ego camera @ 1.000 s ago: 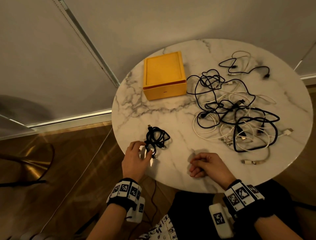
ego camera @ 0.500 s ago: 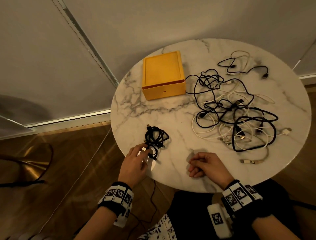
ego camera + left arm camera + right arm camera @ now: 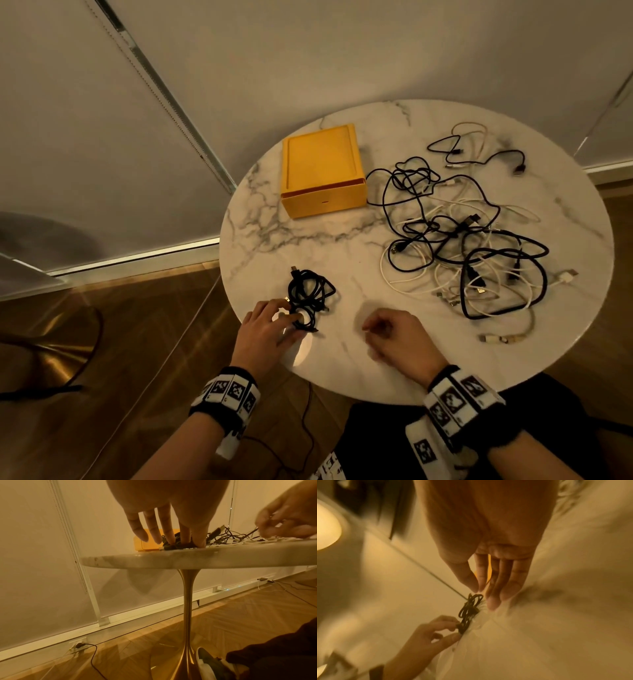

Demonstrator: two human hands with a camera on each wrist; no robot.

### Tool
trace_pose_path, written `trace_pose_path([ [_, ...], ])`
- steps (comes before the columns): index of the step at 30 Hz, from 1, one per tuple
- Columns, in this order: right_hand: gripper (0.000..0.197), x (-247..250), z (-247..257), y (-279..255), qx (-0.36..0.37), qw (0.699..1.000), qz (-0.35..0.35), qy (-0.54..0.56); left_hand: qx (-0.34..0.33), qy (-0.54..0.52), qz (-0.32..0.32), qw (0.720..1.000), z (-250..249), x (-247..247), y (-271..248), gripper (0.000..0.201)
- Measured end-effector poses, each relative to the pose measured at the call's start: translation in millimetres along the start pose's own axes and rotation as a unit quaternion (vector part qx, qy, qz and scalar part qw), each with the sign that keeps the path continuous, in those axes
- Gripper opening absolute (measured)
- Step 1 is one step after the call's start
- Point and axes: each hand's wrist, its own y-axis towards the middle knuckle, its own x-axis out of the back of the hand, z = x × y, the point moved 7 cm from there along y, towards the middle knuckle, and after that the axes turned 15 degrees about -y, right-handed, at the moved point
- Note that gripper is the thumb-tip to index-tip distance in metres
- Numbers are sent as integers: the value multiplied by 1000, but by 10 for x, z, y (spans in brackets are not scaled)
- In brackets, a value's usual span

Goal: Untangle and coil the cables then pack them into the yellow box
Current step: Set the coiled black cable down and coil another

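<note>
Near the table's front-left edge, my left hand [image 3: 265, 330] had slid back toward me over the last second, and its thumb and fingertips now pinched the near loops of the black bundle [image 3: 309, 297] against the marble table [image 3: 308, 240]. My right hand [image 3: 399, 337], which had been resting curled on the tabletop, had lifted slightly and drifted toward the bundle; it showed blurred, fingers loosely bent, holding nothing. I judged this meant one cable was already coiled and both hands were coming together to tidy it or carry it to the yellow box [image 3: 322, 171].

That bundle looked like a loose, uneven coil of thin black cable, several loops bunched at a waist, one plug poking out on the far side. It lay flat on the marble, well apart from the box, which sat toward the far side with its lid shut. To the right the cable pile [image 3: 472, 246] lay tangled, black and white leads crossing each other, so most of the job remained.
</note>
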Motion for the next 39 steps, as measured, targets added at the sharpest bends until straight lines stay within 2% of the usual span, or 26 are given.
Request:
trace_pose_path([
  [2, 21, -32, 356, 79, 119, 979, -36, -160, 20, -14, -2, 1000, -45, 6, -30, 35],
  [5, 36, -302, 817, 240, 239, 922, -5, -305, 46, -29, -6, 998, -93, 24, -70, 38],
  [7, 46, -502, 941, 383, 266, 871, 20, -413, 49, -23, -2, 999, -78, 14, -69, 38],
  [9, 52, -613, 970, 545, 262, 826, 36, -497, 42, -17, 1, 999, -45, 9, -53, 35],
  [12, 50, -629, 966, 739, 255, 799, 44, -543, 41, -4, -2, 999, -5, -19, -30, 30],
  [14, 47, -629, 964, 801, 258, 801, 54, -537, 50, 4, -1, 999, 3, -39, -35, 33],
  [15, 45, -615, 981, 825, 259, 812, 55, -520, 58, 2, -3, 998, 13, -37, -24, 35],
  [18, 40, -583, 1032, 822, 239, 884, 71, -396, 86, -23, -22, 996, 61, 16, 44, 35],
  [20, 38, -619, 1072, 777, 228, 905, 85, -348, 100, -33, -34, 994, 98, 39, 83, 36],
  [23, 36, -753, 1152, 665, 258, 882, 97, -383, 121, -86, -62, 987, 161, 45, 59, 34],
  [25, 34, -819, 1174, 585, 277, 854, 80, -432, 180, -184, -97, 961, 244, 54, -12, 39],
  [27, 35, -897, 1146, 539, 288, 824, 63, -483, 215, -235, -139, 938, 316, 87, -82, 51],
  [29, 38, -915, 1061, 537, 291, 810, 56, -506, 172, -205, -143, 953, 246, 141, -52, 61],
  [31, 38, -897, 995, 554, 302, 821, 64, -481, 129, -173, -117, 969, 123, 160, 1, 56],
  [33, 43, -866, 970, 559, 315, 845, 74, -426, 134, -204, -88, 966, 72, 131, 6, 53],
  [36, 55, -702, 949, 526, 313, 871, 61, -373, 156, -256, -108, 948, 83, 132, -3, 49],
  [39, 51, -491, 890, 476, 296, 900, 22, -320, 153, -266, -134, 942, 70, 202, 30, 31],
])
